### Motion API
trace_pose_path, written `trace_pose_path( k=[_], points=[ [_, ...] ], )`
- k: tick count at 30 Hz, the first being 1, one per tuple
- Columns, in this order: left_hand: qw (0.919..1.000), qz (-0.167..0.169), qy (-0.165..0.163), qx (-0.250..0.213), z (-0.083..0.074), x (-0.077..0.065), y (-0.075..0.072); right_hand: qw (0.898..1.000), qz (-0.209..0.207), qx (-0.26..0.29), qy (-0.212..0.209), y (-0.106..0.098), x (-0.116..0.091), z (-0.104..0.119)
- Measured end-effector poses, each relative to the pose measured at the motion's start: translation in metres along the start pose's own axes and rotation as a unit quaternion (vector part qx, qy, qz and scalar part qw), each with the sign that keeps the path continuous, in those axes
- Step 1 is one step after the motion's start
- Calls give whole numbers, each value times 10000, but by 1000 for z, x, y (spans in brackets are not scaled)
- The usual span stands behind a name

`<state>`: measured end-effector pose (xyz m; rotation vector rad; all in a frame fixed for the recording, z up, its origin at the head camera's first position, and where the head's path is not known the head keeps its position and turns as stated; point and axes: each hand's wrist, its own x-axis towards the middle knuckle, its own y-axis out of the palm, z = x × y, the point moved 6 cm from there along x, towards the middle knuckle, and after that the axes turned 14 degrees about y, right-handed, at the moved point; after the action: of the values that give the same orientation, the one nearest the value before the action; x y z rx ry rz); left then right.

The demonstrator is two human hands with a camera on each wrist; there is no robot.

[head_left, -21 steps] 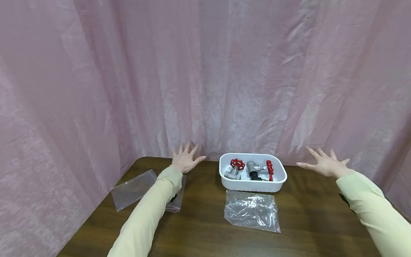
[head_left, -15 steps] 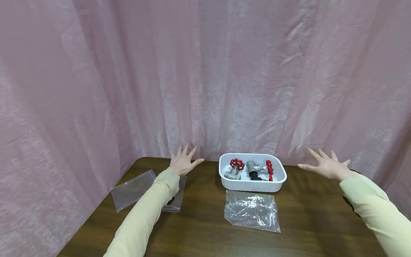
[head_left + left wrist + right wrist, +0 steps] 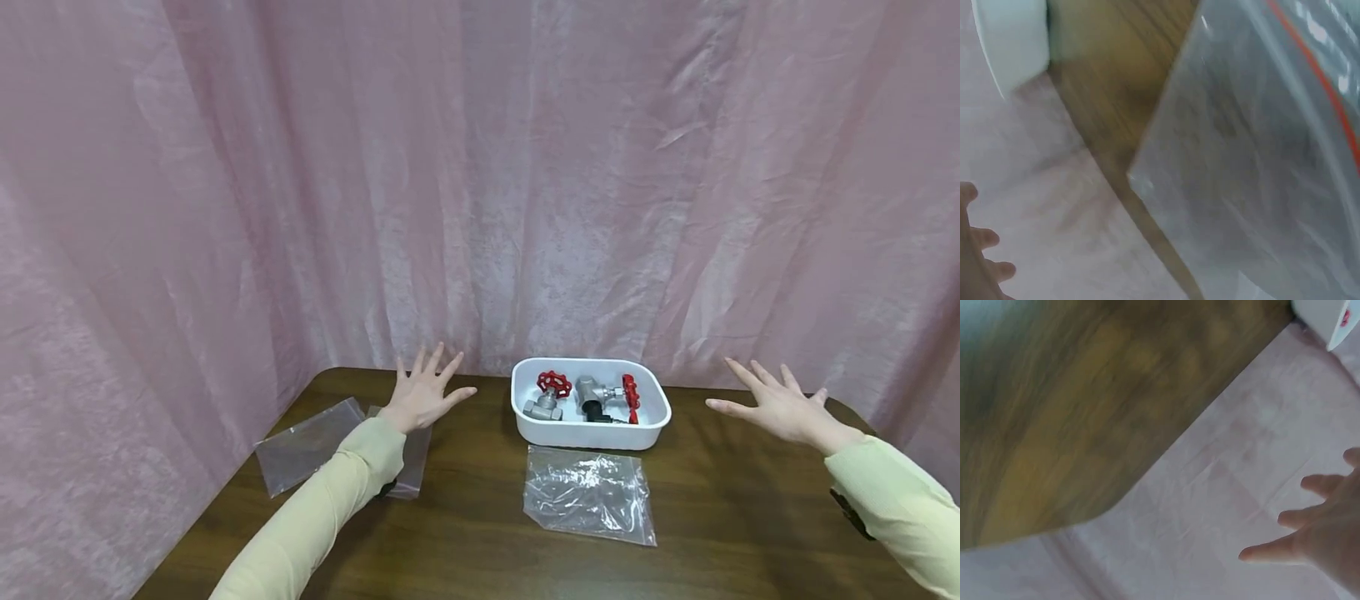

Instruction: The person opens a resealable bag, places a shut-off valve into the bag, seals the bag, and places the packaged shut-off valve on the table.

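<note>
My left hand [image 3: 422, 398] hovers over the left part of the table, fingers spread, holding nothing. Under its wrist lie clear plastic bags [image 3: 303, 450], partly hidden by the sleeve; the left wrist view shows a clear zip bag [image 3: 1222, 144] with a red strip. Spread wide as well, my right hand [image 3: 783, 410] is held over the table's right side with nothing in it. Between the hands stands a white tray [image 3: 592, 435] holding a valve with a red handwheel [image 3: 554, 384] at left and another metal valve [image 3: 588, 392] with a red wheel and black part at right.
A crinkled clear zip bag [image 3: 588, 496] lies flat just in front of the tray. The brown wooden table [image 3: 465, 533] ends at a pink curtain [image 3: 495, 183] behind and to the left.
Both hands have drawn back a little toward the body; the left has shifted slightly left, the right slightly right. The tray and the bags have stayed in place.
</note>
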<state>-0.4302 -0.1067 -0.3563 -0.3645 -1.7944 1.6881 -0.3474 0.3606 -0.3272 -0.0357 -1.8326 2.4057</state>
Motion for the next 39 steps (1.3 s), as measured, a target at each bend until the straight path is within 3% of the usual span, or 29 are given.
trace_pose_path(
  k=[4,8,11,14,17,22,25,29,39],
  points=[
    [9991,-16,417,68,-23,-6,-1,9997,-168,113,-137,5,-11,7],
    [9965,-95,824,-71,-46,-12,-1,9967,-304,606,-451,8,-25,22],
    [9931,-243,1087,-374,-59,-13,-2,9916,-264,1161,-499,12,-34,32],
    [9886,-373,1250,-745,-74,-12,-2,9831,140,1782,-385,23,-39,38],
    [9804,-420,1367,-1356,-92,-9,1,9556,1036,2740,-312,38,-43,43],
    [9665,-196,1460,-2101,-117,-5,12,8820,2468,4015,-20,66,-50,51],
    [9667,-102,1373,-2155,-121,-6,17,8579,2848,4274,154,80,-53,55],
    [9695,7,1260,-2101,-121,-6,24,8440,3051,4399,326,93,-54,58],
    [9712,-106,1331,-1974,-133,5,30,8326,3185,4516,371,111,-52,67]
  ],
)
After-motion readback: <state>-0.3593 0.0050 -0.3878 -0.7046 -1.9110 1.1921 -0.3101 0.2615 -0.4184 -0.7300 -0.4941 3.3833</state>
